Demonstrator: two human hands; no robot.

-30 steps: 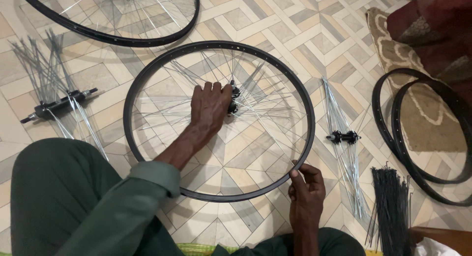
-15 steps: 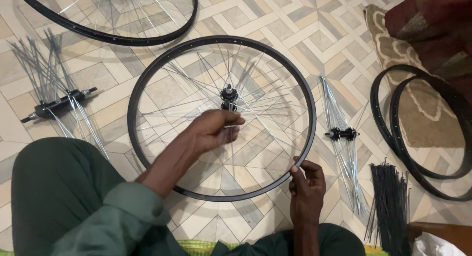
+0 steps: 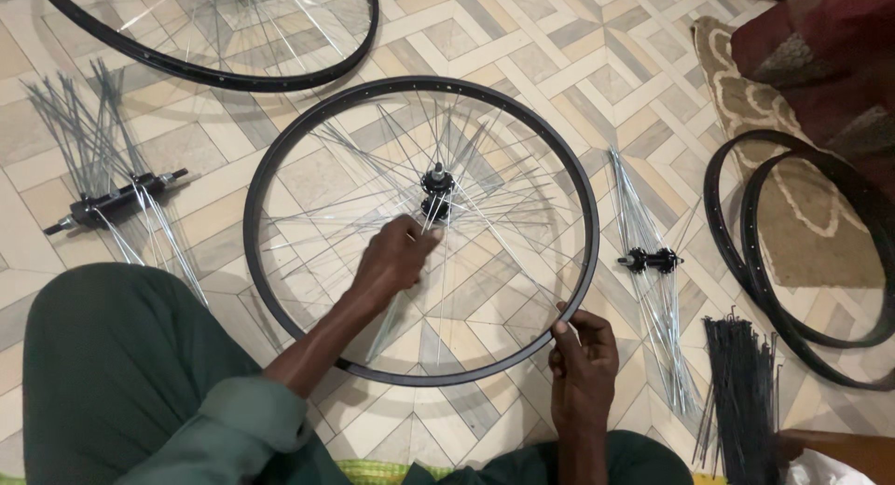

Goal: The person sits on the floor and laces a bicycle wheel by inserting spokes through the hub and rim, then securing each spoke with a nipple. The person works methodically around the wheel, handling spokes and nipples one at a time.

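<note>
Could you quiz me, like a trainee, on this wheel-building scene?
1. True or false: the right hand grips the rim of the middle wheel.
2. Where is the left hand? A) on the spokes near the hub B) on the bare rims C) on the dark spoke bundle
3. Which side has a loose hub with spokes by the knee?

Key: 1 true; 2 A; 3 left.

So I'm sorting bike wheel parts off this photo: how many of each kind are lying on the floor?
Rims laced with spokes: 2 (one at the hands, one at the top)
Bare rims: 2, overlapping at the right
Loose hubs with spokes fitted: 2 ()
Bundles of dark spokes: 1
Total: 7
</note>
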